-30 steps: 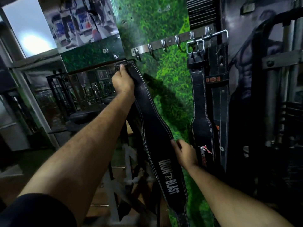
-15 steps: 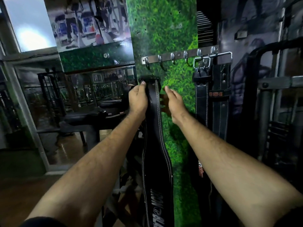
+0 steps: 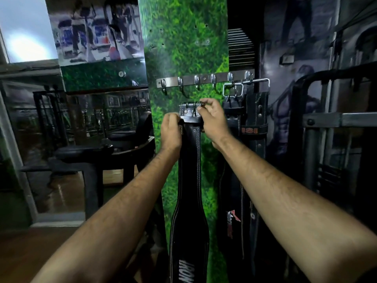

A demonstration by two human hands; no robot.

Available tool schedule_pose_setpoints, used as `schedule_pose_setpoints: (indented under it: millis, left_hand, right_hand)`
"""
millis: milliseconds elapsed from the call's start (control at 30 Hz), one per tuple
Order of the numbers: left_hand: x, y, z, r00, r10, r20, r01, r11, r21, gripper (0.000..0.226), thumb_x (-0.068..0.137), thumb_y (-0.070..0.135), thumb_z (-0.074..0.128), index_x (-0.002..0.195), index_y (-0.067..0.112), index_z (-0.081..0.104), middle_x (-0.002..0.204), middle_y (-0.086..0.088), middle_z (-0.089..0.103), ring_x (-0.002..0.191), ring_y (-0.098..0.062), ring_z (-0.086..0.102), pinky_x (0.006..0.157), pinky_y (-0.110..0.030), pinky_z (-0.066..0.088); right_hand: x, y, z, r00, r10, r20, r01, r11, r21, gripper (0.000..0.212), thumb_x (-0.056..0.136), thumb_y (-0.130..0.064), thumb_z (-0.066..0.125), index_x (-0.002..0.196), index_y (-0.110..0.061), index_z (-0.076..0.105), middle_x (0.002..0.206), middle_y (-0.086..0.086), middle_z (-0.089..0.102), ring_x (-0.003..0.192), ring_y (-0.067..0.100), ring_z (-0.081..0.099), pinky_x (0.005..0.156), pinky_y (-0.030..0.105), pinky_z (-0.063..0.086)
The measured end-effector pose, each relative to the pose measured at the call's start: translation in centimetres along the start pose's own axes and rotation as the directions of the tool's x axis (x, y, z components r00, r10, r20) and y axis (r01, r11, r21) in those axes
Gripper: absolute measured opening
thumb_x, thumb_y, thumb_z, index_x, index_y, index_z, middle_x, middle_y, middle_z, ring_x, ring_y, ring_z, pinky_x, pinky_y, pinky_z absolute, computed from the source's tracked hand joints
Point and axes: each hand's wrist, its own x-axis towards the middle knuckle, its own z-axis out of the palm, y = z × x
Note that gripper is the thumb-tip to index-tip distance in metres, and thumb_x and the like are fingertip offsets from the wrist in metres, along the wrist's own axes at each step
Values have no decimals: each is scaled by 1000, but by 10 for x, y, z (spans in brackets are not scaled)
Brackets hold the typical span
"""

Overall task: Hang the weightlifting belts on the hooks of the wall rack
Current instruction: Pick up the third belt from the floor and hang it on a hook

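Overhead, rack (image 3: pixel 204 80) (6 hooks) on green wall (image 3: pixel 183 48).

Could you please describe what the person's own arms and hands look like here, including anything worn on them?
Both forearms are bare from elbow to wrist, with visible hair. The left hand and right hand wear no gloves, and no rings, watch or wristbands show. No sleeve is clearly visible in the current view.

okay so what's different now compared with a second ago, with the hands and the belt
The right hand left the belt's lower part, came up and now pinches its buckle. The left hand kept its grip near the top. The belt is still below the rack, not hooked. The two hung belts stayed put.
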Motion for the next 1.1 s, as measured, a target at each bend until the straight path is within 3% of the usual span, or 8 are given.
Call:
schedule_pose_setpoints:
  millis: [167,267,367,600,700,867,1000,1100]
  left_hand:
    - [27,-6,41,984,-115,134,93,983,157,52,91,57,41,103,11,61,104,-9,69,97,-24,65,86,-38,51]
    - [44,-15,67,966,-185,178,157,974,161,64,83,64,45,103,4,60,96,-10,70,87,-29,68,76,-41,55]
    - [52,-13,94,979,-155,134,133,979,156,45,91,54,47,98,11,52,81,-3,58,71,-19,56,64,-31,47]
    - [88,-6,132,999,34,12,-36,983,177,27,101,34,45,97,10,57,87,-7,60,81,-20,54,82,-36,49]
    - [105,-12,139,999,-25,-22,29,982,187,35,92,46,47,81,16,60,89,-18,70,86,-35,66,87,-46,56]
    - [99,-23,142,994,-100,-52,113,912,395,38,99,34,48,102,2,69,108,-22,70,103,-36,65,85,-33,50]
    - [93,-37,138,998,-19,-63,42,922,385,38,101,34,46,96,2,67,100,-21,70,96,-34,65,73,-31,42]
    - [81,-53,132,998,51,-47,-36,961,274,41,100,37,48,83,3,63,80,-15,66,75,-29,61,66,-33,41]
  right_hand:
    - [25,6,-30,990,-118,78,123,991,-55,22,94,3,52,105,-16,50,94,0,60,85,4,55,79,13,44]
    - [39,17,-49,993,-116,32,117,993,-30,22,95,4,49,107,-14,49,91,0,59,80,4,53,74,14,43]
    - [57,22,-60,995,-96,-25,97,995,32,23,96,6,46,110,-11,47,89,-1,60,80,7,53,71,11,43]
    - [102,19,-54,981,-114,-155,108,993,-48,22,93,-2,52,105,-20,51,91,-2,63,80,8,59,75,22,48]
    - [114,16,-50,964,-109,-241,35,956,-292,14,92,-19,57,104,-25,57,98,0,71,89,23,67,82,41,54]
    - [98,27,-53,951,-143,-275,-84,736,-672,16,95,-31,54,111,-29,56,106,1,71,96,31,65,73,36,51]
    - [77,50,-56,910,-357,-210,133,731,-669,24,96,-30,52,119,-26,58,112,-1,70,99,28,65,71,36,51]
    - [56,79,-58,842,-511,-172,353,763,-542,33,93,-15,57,126,-13,58,133,-1,61,121,17,58,91,36,52]
